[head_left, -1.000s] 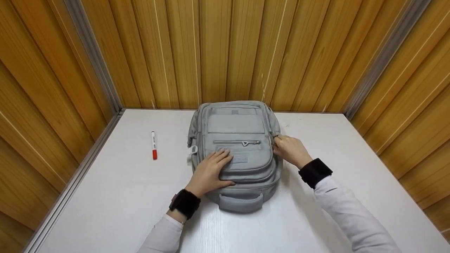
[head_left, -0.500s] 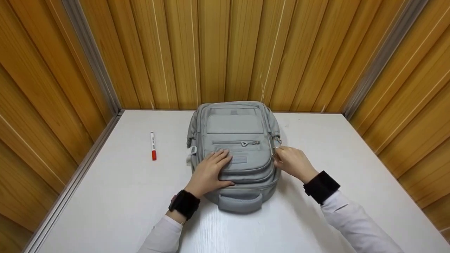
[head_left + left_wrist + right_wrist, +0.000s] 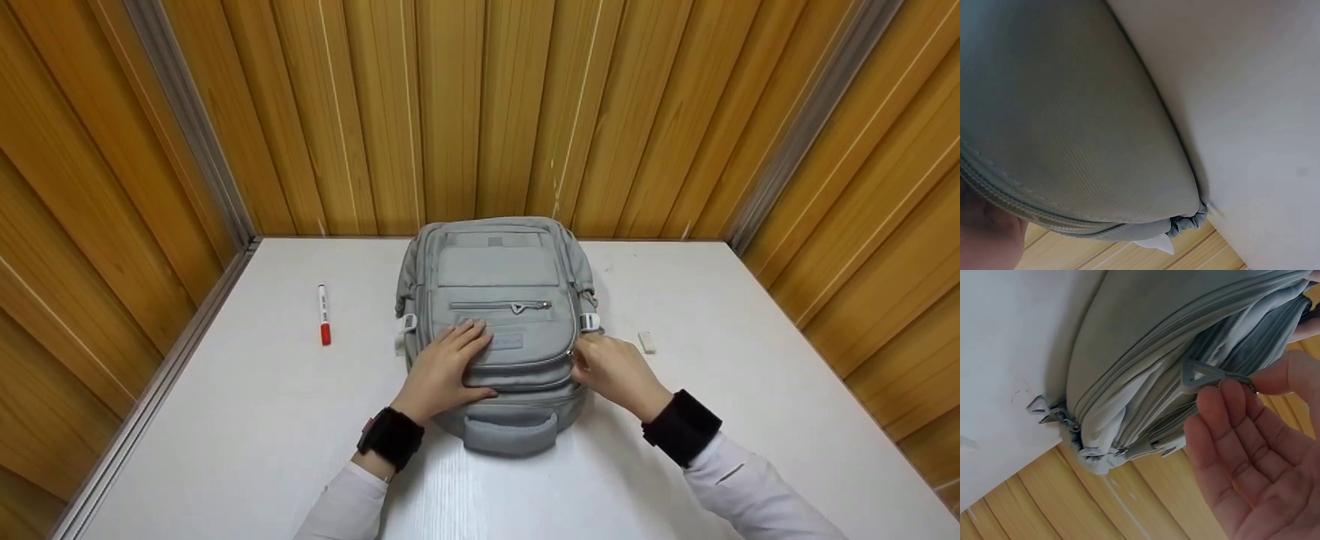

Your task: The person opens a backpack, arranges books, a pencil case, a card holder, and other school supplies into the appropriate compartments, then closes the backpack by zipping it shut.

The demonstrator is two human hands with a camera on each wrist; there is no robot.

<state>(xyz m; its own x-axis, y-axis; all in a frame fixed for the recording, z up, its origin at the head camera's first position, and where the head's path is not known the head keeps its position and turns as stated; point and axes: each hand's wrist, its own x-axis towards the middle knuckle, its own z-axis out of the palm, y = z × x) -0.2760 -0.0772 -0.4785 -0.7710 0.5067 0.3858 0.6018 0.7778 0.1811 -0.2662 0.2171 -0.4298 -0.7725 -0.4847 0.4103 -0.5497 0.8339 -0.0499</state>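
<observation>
A grey backpack [image 3: 499,266] lies on the white table with its top handle [image 3: 510,435] towards me. My left hand [image 3: 439,371] rests on its front, fingers spread over the fabric and thumb lower down near the seams. At the bag's right side, my right hand [image 3: 619,371] pinches a zipper pull [image 3: 1201,376] between thumb and fingers, as the right wrist view shows. The triangular end of the pull sticks out past the fingertips. In the left wrist view, grey fabric and a curved zipper [image 3: 1033,211] fill much of the picture, with part of the left hand at the lower left.
A white marker with a red cap [image 3: 324,315] lies on the table [image 3: 247,420] left of the bag. Right of the bag, close to my right hand, is a small white block [image 3: 646,343]. Wood-patterned walls [image 3: 450,112] stand behind and at both sides.
My right hand has moved towards me along the bag's right edge, uncovering a white side buckle and the small white block. My left hand stays in the same place on the bag.
</observation>
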